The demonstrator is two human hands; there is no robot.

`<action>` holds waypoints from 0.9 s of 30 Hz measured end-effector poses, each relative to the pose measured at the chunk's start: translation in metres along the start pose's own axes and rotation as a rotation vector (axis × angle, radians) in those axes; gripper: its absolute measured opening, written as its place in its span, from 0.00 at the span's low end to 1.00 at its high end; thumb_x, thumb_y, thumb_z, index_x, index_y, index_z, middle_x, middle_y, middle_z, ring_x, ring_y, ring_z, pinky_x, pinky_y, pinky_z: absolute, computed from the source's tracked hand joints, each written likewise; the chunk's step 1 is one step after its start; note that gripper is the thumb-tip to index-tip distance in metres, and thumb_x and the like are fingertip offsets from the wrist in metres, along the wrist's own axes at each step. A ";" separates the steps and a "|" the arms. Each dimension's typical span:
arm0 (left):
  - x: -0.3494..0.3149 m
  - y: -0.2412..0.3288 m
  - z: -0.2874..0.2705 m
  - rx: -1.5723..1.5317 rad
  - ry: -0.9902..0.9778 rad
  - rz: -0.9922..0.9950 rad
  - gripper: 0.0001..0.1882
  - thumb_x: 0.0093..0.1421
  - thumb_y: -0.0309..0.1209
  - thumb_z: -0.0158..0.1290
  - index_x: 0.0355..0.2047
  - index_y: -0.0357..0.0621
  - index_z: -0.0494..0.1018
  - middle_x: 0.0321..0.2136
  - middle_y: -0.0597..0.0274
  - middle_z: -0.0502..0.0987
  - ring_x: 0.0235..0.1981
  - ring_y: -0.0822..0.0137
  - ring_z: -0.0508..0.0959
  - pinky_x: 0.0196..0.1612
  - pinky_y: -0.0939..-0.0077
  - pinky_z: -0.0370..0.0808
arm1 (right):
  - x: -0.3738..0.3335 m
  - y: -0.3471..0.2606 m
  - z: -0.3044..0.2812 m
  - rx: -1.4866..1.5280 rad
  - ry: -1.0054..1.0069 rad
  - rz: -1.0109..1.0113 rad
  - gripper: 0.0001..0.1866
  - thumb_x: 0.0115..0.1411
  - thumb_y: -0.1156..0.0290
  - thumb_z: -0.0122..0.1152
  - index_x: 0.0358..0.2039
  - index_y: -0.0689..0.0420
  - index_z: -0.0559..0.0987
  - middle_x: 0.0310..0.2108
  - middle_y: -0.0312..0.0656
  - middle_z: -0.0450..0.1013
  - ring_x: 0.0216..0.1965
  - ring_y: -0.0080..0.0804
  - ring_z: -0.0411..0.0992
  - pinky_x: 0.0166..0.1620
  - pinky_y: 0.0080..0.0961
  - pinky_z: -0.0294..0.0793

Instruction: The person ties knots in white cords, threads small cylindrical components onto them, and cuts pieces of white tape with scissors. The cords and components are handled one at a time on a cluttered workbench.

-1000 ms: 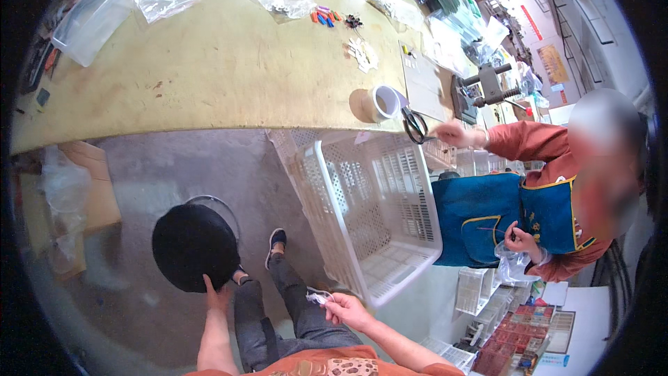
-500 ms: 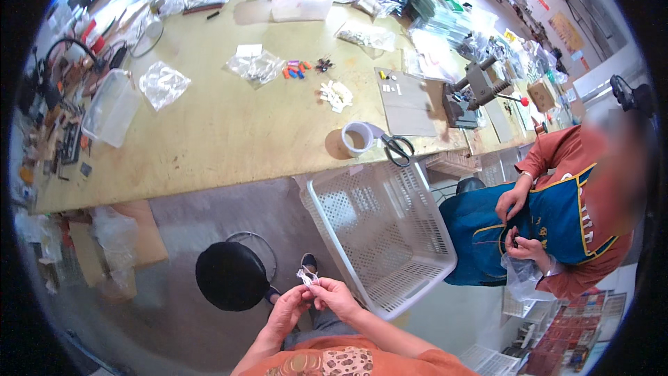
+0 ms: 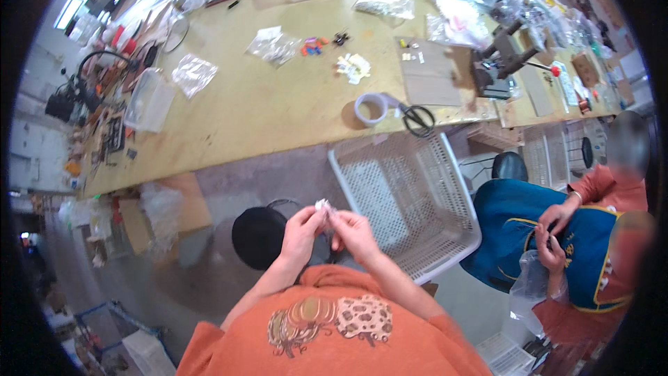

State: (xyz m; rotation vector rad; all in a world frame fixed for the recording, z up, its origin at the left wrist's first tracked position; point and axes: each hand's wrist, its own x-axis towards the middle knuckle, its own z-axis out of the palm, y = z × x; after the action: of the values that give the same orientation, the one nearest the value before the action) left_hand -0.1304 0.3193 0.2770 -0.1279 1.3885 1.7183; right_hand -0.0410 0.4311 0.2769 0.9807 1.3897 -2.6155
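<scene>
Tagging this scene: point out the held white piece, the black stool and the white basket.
Held white piece (image 3: 322,205): head view, its exposed top.
Black stool (image 3: 258,239): head view, its seat.
White basket (image 3: 410,188): head view, its perforated inside.

yellowish bench (image 3: 257,122) | clear tub (image 3: 149,101) | clear bag (image 3: 193,74) | orange-and-blue pieces (image 3: 314,46) | white pieces (image 3: 353,68) | grey sheet (image 3: 433,87)

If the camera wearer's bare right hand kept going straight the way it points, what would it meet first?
Probably the bare left hand: the bare right hand points forward and leftward toward it. A small whitish piece is pinched where they meet, so the exact first contact is unclear.
</scene>
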 end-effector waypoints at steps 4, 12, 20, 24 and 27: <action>0.012 0.022 0.010 -0.127 -0.059 0.027 0.07 0.62 0.30 0.53 0.38 0.41 0.76 0.33 0.67 0.78 0.33 0.77 0.75 0.38 0.81 0.71 | 0.006 -0.034 0.002 0.076 -0.005 0.020 0.14 0.66 0.59 0.52 0.34 0.57 0.78 0.24 0.30 0.74 0.14 0.15 0.67 0.17 0.11 0.61; 0.065 0.071 -0.005 -0.047 -0.197 -0.006 0.06 0.62 0.31 0.54 0.38 0.45 0.77 0.31 0.71 0.78 0.31 0.80 0.74 0.37 0.83 0.71 | 0.058 -0.061 0.020 -0.049 -0.082 0.013 0.15 0.67 0.59 0.49 0.38 0.57 0.78 0.24 0.31 0.74 0.16 0.16 0.69 0.18 0.12 0.64; 0.184 0.151 -0.084 -0.541 -0.103 -0.028 0.06 0.64 0.29 0.49 0.39 0.44 0.74 0.30 0.67 0.77 0.30 0.74 0.78 0.36 0.77 0.78 | 0.152 -0.108 0.036 0.189 0.160 -0.075 0.17 0.69 0.64 0.43 0.47 0.64 0.73 0.37 0.47 0.78 0.17 0.19 0.70 0.20 0.15 0.70; 0.262 0.206 -0.196 -0.194 0.069 0.163 0.06 0.62 0.29 0.54 0.37 0.41 0.75 0.28 0.67 0.78 0.25 0.76 0.76 0.31 0.82 0.75 | 0.182 -0.137 0.027 0.130 0.187 -0.045 0.16 0.69 0.65 0.43 0.47 0.63 0.74 0.25 0.39 0.77 0.16 0.17 0.68 0.19 0.12 0.66; 0.301 0.235 -0.258 0.468 0.129 0.169 0.07 0.59 0.27 0.54 0.38 0.42 0.75 0.31 0.62 0.78 0.28 0.72 0.76 0.34 0.78 0.74 | 0.196 -0.149 0.029 -0.042 0.196 0.020 0.15 0.68 0.66 0.44 0.45 0.62 0.75 0.21 0.36 0.74 0.14 0.16 0.67 0.18 0.12 0.64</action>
State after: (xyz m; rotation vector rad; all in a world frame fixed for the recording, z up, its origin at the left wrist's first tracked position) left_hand -0.5793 0.2834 0.1820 0.1455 1.9055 1.4903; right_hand -0.2576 0.5507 0.2938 1.2683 1.4579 -2.5223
